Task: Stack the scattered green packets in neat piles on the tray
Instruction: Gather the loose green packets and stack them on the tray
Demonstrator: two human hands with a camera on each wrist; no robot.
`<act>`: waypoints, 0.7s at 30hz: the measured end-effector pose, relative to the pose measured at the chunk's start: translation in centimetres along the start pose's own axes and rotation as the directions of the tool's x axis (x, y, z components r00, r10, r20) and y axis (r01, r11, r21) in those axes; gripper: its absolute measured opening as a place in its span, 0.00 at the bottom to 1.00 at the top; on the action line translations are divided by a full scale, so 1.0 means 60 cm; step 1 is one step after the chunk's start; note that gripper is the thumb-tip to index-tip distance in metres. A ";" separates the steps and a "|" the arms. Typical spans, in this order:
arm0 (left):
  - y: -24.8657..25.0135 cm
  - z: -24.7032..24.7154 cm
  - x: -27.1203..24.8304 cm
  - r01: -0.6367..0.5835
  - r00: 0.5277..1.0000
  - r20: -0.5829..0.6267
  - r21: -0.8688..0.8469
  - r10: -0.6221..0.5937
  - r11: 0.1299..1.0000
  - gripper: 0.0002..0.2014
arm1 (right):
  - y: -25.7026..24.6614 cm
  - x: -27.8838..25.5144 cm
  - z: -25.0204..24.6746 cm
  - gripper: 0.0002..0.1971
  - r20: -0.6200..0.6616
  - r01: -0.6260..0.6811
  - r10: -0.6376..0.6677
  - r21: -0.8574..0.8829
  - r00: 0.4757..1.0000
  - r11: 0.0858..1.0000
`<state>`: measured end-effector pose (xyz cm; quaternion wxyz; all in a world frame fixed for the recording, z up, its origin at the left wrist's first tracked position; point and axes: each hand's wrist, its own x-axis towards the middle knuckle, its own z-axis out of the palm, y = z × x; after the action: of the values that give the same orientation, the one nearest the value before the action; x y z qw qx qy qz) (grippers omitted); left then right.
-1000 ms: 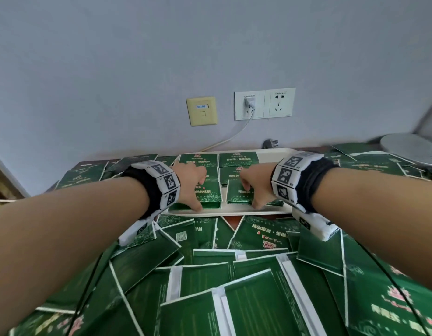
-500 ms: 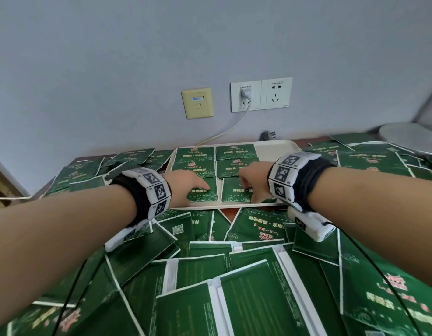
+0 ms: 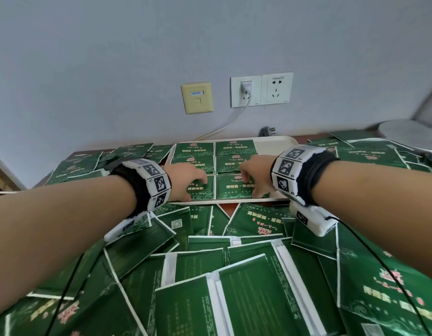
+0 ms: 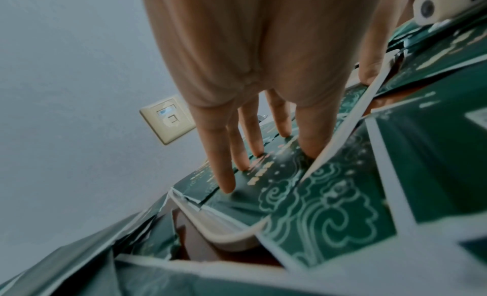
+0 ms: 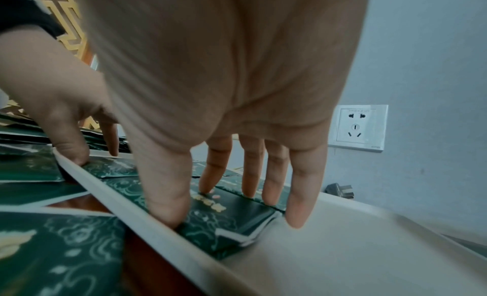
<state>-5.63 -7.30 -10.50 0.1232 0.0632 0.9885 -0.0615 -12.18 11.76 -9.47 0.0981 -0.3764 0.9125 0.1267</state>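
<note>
Evidently squaring up, the left hand (image 3: 185, 180) spreads straight fingers (image 4: 226, 175) on the near-left pile (image 3: 202, 190), gripping nothing. The right hand (image 3: 255, 175) does likewise on the near-right pile (image 3: 234, 189), thumb (image 5: 166, 196) against its near edge, probably to align the edges. Both piles sit on the tray (image 3: 273, 144), just behind its near rim, beside four farther ones. Each packet's long axis runs left-right. Loose packets (image 3: 258, 287) crowd the table around the tray.

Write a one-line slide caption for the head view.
Both hands, left hand and right hand, press on green packet piles in the white tray.
</note>
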 end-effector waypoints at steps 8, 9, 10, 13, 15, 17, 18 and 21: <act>-0.007 0.007 0.003 0.022 0.999 -0.035 -0.011 -0.023 1.000 0.26 | -0.007 0.014 0.000 0.19 0.010 0.014 -0.014 -0.014 1.000 1.000; -0.008 0.006 0.002 0.022 0.999 -0.041 -0.020 -0.022 1.000 0.27 | -0.006 0.013 -0.002 0.18 0.011 0.016 -0.016 -0.008 1.000 1.000; -0.007 0.005 0.000 0.019 0.999 -0.045 -0.028 -0.020 0.999 0.26 | -0.005 0.010 -0.003 0.18 0.013 0.012 -0.012 0.006 1.000 1.000; -0.002 -0.004 -0.013 0.005 0.999 -0.051 -0.010 -0.005 1.000 0.26 | -0.002 -0.008 -0.010 0.17 -0.029 0.010 -0.009 0.049 1.000 0.999; 0.006 -0.012 -0.027 0.004 0.999 -0.052 0.009 -0.003 1.000 0.24 | -0.004 -0.025 -0.019 0.17 -0.048 0.010 -0.007 0.066 0.999 0.998; 0.019 -0.020 -0.046 -0.005 0.998 -0.055 0.012 0.006 1.000 0.21 | -0.009 -0.044 -0.027 0.18 -0.045 0.011 -0.007 0.080 0.999 0.997; 0.028 -0.022 -0.058 -0.015 0.998 -0.059 0.003 0.015 1.000 0.19 | -0.014 -0.054 -0.030 0.19 -0.038 0.014 -0.011 0.071 0.999 0.997; 0.070 -0.021 -0.100 -0.042 0.998 -0.044 -0.074 0.039 0.996 0.14 | -0.034 -0.089 -0.033 0.21 0.004 0.015 -0.016 0.011 1.000 1.000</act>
<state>0.45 -3.67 -8.24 0.1058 0.0800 0.9909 -0.0208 -7.17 13.32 -6.45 0.1030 -0.3827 0.9100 0.1217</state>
